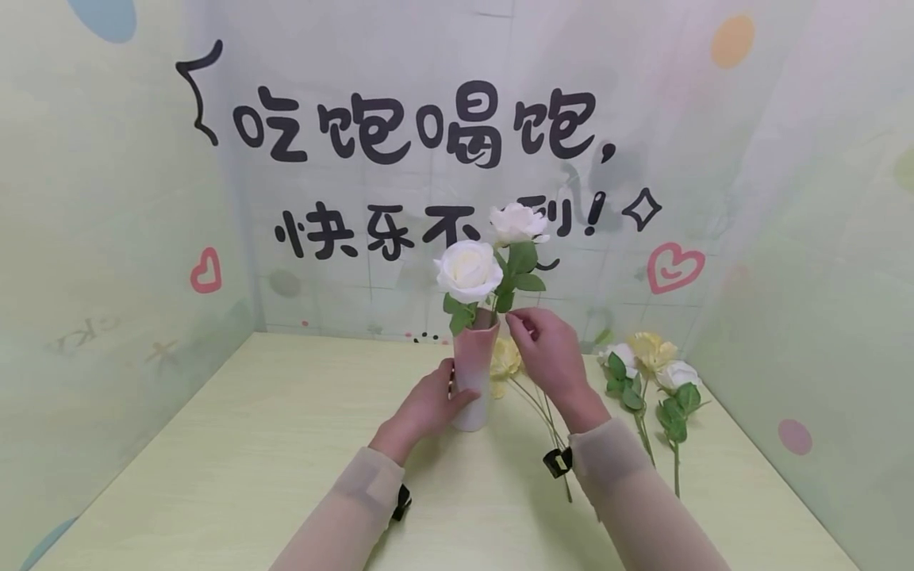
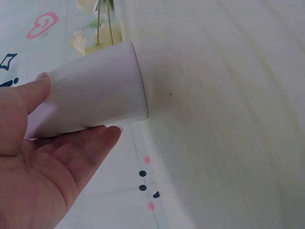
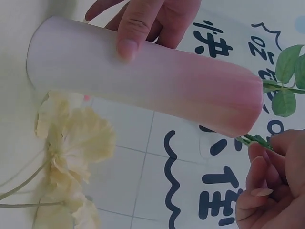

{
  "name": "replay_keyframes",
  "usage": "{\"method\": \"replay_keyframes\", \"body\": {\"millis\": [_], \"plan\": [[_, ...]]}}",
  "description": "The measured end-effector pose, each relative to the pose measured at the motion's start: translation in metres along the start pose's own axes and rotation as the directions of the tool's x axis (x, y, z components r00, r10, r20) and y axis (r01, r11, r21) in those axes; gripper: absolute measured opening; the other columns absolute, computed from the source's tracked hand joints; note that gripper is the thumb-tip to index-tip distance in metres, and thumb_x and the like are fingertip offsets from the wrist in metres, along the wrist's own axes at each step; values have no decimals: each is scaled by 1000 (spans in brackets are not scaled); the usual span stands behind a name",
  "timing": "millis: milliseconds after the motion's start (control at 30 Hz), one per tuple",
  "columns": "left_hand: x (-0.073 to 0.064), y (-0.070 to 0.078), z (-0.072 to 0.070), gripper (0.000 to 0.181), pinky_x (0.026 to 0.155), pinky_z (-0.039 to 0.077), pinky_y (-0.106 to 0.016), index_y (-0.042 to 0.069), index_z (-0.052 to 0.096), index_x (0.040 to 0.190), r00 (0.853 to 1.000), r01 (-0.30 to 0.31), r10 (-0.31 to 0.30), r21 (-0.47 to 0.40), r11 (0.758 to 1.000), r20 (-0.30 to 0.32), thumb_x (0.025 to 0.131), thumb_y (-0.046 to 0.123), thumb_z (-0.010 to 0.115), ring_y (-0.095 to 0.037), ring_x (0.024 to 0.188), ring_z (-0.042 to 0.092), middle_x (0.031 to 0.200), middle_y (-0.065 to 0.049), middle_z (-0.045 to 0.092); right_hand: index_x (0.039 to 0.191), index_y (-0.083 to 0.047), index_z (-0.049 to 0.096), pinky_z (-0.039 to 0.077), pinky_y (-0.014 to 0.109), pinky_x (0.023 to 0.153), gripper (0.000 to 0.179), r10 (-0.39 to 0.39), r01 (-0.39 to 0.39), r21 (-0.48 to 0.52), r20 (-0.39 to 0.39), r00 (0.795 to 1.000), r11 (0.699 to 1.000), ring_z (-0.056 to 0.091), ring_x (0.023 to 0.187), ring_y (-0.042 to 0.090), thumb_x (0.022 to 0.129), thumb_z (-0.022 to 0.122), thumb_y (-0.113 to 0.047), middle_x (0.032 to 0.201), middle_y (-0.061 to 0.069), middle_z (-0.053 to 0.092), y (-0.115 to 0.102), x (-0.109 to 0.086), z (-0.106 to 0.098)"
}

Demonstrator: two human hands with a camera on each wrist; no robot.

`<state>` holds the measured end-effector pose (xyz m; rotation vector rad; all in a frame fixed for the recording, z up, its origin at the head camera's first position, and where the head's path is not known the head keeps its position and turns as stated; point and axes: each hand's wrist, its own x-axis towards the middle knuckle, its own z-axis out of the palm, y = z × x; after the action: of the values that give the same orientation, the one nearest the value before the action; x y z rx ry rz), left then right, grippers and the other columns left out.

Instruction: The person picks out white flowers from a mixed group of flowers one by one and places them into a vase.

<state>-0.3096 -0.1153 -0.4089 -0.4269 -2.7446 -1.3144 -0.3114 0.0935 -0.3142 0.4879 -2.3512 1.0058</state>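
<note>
A tall vase (image 1: 473, 377), pink at the mouth and white below, stands upright on the table. My left hand (image 1: 426, 400) grips its lower half, thumb on the near side; the left wrist view shows the fingers (image 2: 90, 148) curling around it. One white rose (image 1: 469, 271) leans out of the mouth to the left. Behind it rises a second, pinkish-white rose (image 1: 519, 224) with green leaves. At the rim, my right hand (image 1: 550, 345) pinches that rose's green stem (image 3: 257, 142) between thumb and forefinger. How deep the stems reach inside the vase is hidden.
Yellow flowers (image 1: 505, 358) with long thin stems lie on the table (image 1: 286, 444) just right of the vase. Farther right lie white roses (image 1: 678, 374) and another yellow flower (image 1: 651, 349). A printed sheet (image 1: 400, 301) walls the back and sides.
</note>
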Motion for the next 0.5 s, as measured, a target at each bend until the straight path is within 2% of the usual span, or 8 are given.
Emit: {"method": "replay_keyframes", "body": {"millis": [500], "plan": [[1, 0, 0, 70, 119, 55, -58, -4, 42, 161, 1000, 8, -8, 20, 1000, 3, 110, 36, 69, -43, 144, 62, 161, -25, 57, 112, -4, 83, 57, 31, 69, 21, -18, 20, 42, -50, 999, 999, 66, 73, 17, 108, 70, -20, 94, 9, 80, 33, -26, -9]]}}
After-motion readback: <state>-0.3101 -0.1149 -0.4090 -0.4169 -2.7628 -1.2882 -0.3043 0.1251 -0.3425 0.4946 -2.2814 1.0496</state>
